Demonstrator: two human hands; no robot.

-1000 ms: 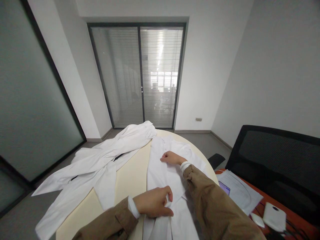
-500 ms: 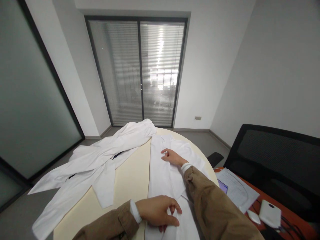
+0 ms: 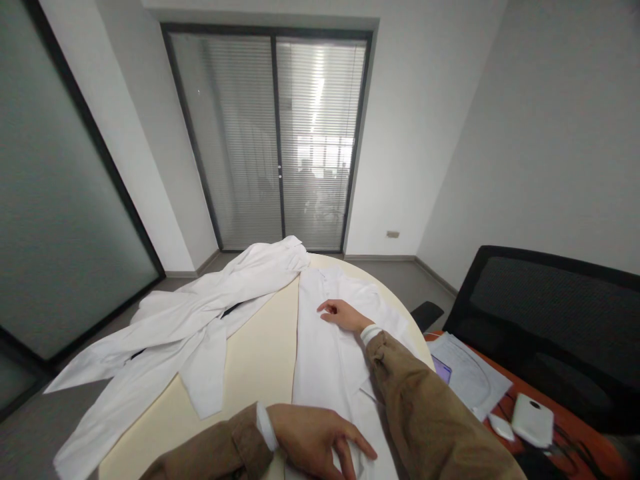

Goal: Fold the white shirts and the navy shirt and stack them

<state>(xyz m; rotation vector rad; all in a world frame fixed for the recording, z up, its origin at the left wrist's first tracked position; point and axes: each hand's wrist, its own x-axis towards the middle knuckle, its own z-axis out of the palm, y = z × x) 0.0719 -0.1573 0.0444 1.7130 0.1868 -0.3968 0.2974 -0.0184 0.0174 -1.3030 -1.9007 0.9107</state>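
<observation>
A white garment (image 3: pixel 320 353) lies lengthwise along the right part of the round cream table, one long edge straight and its far right part loosely creased. My left hand (image 3: pixel 320 437) is over its near end, fingers spread and pointing right; the lower fingertips are cut off by the frame. Farther up, my right hand (image 3: pixel 345 315) rests on or just above the cloth. Its fingers are slightly bent, with a gap between thumb and forefinger and nothing held. To the left, a second white garment (image 3: pixel 215 293) is heaped and hangs over the table edge.
The round table (image 3: pixel 260 347) shows bare between the garments. At right stand a black mesh chair (image 3: pixel 550 327) and an orange surface (image 3: pixel 570 417) with papers (image 3: pixel 470 373), a phone (image 3: pixel 441 369), a mouse (image 3: pixel 501 427), a white device (image 3: pixel 533 420) and cables.
My left hand has moved slightly toward me, its fingers opening out from a curled pose. My right hand stays nearly in place on the garment. The view has shifted a little.
</observation>
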